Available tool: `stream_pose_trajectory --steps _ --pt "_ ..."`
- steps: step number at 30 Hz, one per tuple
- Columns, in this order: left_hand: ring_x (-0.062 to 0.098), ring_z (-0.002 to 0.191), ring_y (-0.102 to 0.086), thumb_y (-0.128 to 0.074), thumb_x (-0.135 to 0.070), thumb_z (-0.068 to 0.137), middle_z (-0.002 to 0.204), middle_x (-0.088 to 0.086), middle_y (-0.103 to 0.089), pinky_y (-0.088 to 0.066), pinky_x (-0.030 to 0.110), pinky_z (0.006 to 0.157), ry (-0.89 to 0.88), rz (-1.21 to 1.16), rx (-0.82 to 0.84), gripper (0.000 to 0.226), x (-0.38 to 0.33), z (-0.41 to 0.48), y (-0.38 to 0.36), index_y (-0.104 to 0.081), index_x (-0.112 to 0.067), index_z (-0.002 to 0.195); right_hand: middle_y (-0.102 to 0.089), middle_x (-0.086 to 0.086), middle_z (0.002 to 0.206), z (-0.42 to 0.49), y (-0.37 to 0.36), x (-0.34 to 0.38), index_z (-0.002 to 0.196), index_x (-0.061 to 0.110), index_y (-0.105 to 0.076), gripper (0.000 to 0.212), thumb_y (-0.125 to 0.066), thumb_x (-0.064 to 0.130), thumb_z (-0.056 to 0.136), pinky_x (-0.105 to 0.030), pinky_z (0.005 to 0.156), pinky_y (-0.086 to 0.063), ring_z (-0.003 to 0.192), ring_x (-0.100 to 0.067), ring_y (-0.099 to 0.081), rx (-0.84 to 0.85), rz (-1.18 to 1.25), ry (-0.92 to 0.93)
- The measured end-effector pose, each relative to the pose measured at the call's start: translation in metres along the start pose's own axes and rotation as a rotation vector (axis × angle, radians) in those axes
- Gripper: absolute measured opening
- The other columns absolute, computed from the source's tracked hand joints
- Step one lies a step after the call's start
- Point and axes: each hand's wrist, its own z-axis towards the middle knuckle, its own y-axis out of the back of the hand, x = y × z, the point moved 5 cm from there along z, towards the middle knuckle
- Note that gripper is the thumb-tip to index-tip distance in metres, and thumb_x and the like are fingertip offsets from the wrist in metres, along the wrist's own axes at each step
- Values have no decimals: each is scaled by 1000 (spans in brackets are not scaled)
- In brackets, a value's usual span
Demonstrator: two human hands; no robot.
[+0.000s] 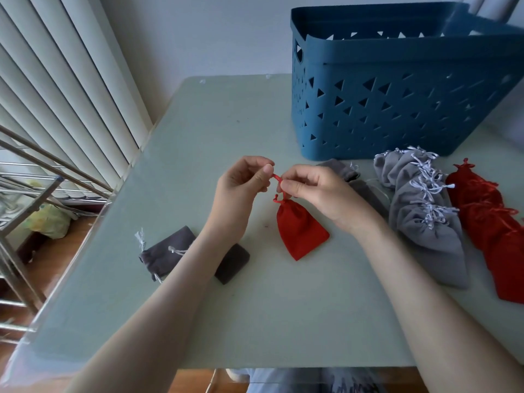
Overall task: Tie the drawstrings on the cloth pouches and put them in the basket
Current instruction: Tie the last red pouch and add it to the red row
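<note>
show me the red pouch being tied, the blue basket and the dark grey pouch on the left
red pouch [300, 234]: head view, middle of cloth body
blue basket [397, 109]: head view, its front wall
dark grey pouch [167, 252]: head view, its cloth body

Left hand [243, 180]: thumb and forefinger pinch the red drawstring [276, 178].
Right hand [314, 191]: pinches the same drawstring just above the gathered mouth.
Red pouch [300, 231]: below both hands, between the forearms.
Basket [397, 103]: blue with triangle cut-outs, at the far right of the counter [255, 321].
Light grey pouches [419, 211]: overlapping row in front of the basket.
Red pouches [490, 222]: row just right of them.
Dark grey pouches [167, 251]: partly under the left forearm.
</note>
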Motion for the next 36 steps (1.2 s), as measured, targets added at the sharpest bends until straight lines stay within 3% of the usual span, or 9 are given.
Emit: stream_pose_trajectory --steps 7,13,17,21,24,28,30,33,36 --pt "7 65 -52 -55 -7 93 67 -13 -61 -44 20 68 -15 205 114 19 1 -5 -11 -61 -15 77 -59 4 70 0 6 6 83 12 -60 14 -56 1 91 -13 66 -43 66 -2 -54 -136 173 65" --pt "13 67 -48 -62 -10 89 66 -3 -57 -42 24 67 -4 315 165 17 3 -6 -13 -61 -16 73 -61 2 73 0 2 -2 79 17 -61 9 -66 19 87 -26 73 -44 73 -7 -55 -230 70 74" --pt "12 67 -51 -61 -7 89 68 1 -58 -44 21 68 34 243 215 15 4 -8 -16 -61 -11 75 -57 -3 78 1 0 -1 78 19 -61 14 -66 33 81 -34 77 -43 77 -13 -52 -251 48 104" --pt "19 73 -55 -63 -13 86 76 9 -61 -47 25 71 75 83 253 7 4 -10 -19 -63 -8 83 -46 9 79 1 -1 5 73 28 -60 9 -64 32 80 -20 73 -36 70 -7 -42 -285 9 154" --pt "13 64 -56 -60 -10 87 68 0 -62 -49 23 62 71 64 208 10 2 -10 -20 -61 -9 77 -48 15 78 0 1 7 82 32 -61 3 -64 34 82 -19 67 -33 63 -6 -36 -341 -27 170" --pt "9 54 -51 -57 -7 90 64 -4 -59 -41 21 48 59 52 147 22 -1 -10 -18 -57 -15 70 -68 -5 91 1 -7 4 105 23 -62 16 -54 32 95 -38 77 -53 80 -26 -64 -177 182 64" --pt "9 53 -50 -57 -7 91 67 -2 -59 -40 20 44 61 36 97 24 -1 -9 -15 -58 -17 69 -70 -5 93 1 -10 1 100 21 -66 23 -47 34 98 -37 80 -54 88 -20 -67 -148 151 20" --pt "8 51 -49 -56 -8 92 62 -5 -57 -39 20 42 65 63 50 19 -1 -8 -13 -61 -14 75 -64 9 80 3 -7 -5 94 22 -65 23 -47 36 98 -23 78 -44 80 -4 -58 -151 -12 -16" --pt "9 54 -49 -54 -7 94 66 -2 -58 -39 19 45 67 82 5 19 1 -8 -11 -62 -12 77 -62 7 80 3 -6 -10 91 21 -64 20 -50 34 97 -24 78 -42 79 -3 -55 -150 28 -52"
